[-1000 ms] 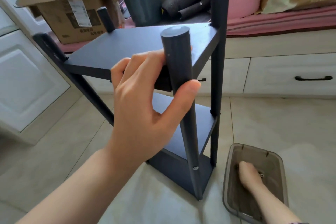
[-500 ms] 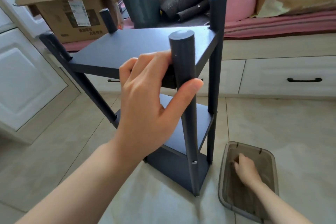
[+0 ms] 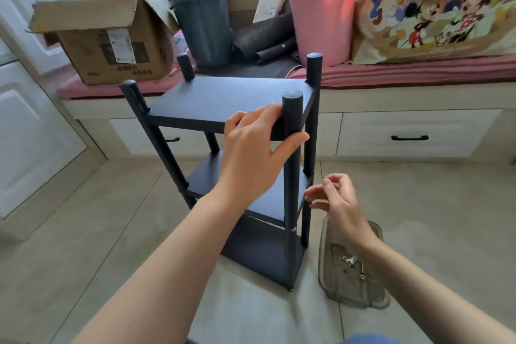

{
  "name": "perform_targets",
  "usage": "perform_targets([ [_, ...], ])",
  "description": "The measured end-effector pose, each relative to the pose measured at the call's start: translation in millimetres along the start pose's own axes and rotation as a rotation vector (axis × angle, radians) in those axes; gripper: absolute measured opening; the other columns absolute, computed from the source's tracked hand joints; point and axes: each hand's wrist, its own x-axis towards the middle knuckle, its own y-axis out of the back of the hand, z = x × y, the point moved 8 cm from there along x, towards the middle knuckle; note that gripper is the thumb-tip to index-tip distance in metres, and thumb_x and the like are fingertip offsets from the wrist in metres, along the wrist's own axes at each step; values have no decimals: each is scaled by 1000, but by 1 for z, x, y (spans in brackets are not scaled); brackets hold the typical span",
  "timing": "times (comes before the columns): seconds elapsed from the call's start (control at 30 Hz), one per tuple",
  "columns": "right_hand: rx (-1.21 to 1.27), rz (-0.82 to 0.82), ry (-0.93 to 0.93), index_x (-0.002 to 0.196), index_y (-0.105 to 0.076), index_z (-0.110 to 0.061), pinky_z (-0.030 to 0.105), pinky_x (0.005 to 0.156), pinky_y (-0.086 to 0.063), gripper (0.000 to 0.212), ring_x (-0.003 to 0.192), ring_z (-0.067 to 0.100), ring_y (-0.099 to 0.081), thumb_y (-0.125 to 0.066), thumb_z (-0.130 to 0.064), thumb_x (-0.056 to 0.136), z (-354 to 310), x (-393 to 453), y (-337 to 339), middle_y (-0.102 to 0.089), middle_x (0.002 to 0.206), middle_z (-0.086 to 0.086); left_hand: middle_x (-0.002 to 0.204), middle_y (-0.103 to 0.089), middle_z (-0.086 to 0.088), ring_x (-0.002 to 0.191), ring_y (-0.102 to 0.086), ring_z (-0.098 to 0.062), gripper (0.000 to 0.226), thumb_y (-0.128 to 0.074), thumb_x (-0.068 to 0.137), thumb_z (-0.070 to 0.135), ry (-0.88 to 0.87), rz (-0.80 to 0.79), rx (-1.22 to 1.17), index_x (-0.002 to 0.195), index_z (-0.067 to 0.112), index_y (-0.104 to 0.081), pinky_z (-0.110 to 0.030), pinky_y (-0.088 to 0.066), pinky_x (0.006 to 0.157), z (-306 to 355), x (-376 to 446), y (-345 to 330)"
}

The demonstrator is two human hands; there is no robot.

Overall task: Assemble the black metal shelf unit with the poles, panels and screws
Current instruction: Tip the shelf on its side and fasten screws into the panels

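A: Where does the shelf unit (image 3: 237, 165) stand?
B: Upright on the tiled floor (image 3: 418, 204), in front of a cushioned bench with drawers (image 3: 413, 137). Three dark panels sit between four poles; the top panel (image 3: 223, 100) lies level, with pole ends rising above each corner

A: How does the left hand (image 3: 257, 153) meet the unit?
B: It grips the near pole (image 3: 291, 131) at the level of the top panel: the thumb lies across the front of the pole and the fingers curl over the panel's near edge

A: And the right hand (image 3: 339, 204)?
B: It hovers just right of the unit, beside the middle panel (image 3: 268, 198), apart from the frame. Thumb and forefinger are pinched on a small pale part, seemingly a screw (image 3: 325, 184), though it is too small to confirm; the other fingers are loosely curled

A: What lies right of the unit's base?
B: A clear plastic tray (image 3: 349, 288) on the floor, holding a few small metal fittings (image 3: 353, 261)

A: And behind the unit?
B: On the bench: a cardboard box (image 3: 111, 45), a grey bin (image 3: 206, 28) and a pink bucket (image 3: 324, 14)
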Motion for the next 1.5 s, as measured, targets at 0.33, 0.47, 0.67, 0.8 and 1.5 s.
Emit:
perform_targets([
  [0.33,95,-14,-67,109,-42,-8,36,63,-48,23,59,22,-60,-31,-28,108,-24,-7,-61,-63,63,10,89,-58,20,84,-54,-3,27,-73,89,39,17,1,-11,102,17,-65,-18,-20,89,1,2,6],
  [0.47,172,14,-70,110,-43,-6,29,47,-39,19,47,18,-45,-36,-24,108,-24,3,-65,-45,59,5,93,-71,10,88,-66,-12,30,-73,87,42,21,9,-2,103,17,-66,-19,-22,91,1,3,8],
  [0.67,230,-13,-47,109,-42,-9,29,43,-38,14,47,19,-43,-38,-22,107,-30,4,-79,-37,65,6,95,-72,10,90,-66,-12,29,-73,87,41,77,-13,-21,104,18,-67,-23,-27,97,-8,2,19],
  [0.8,205,-50,5,103,-41,-11,29,44,-40,14,45,19,-47,-38,-24,107,-47,4,-99,-40,67,7,97,-74,8,93,-69,-16,35,-70,86,46,141,-15,-72,106,17,-67,-44,-48,100,-27,6,42],
  [1.5,-133,-360,173,110,-39,-12,30,52,-59,10,87,22,-60,-37,-21,106,-105,-1,-328,-51,97,6,103,-72,16,104,-68,2,15,-71,91,24,600,418,-459,105,28,-66,-14,-52,87,-199,-61,239],
])
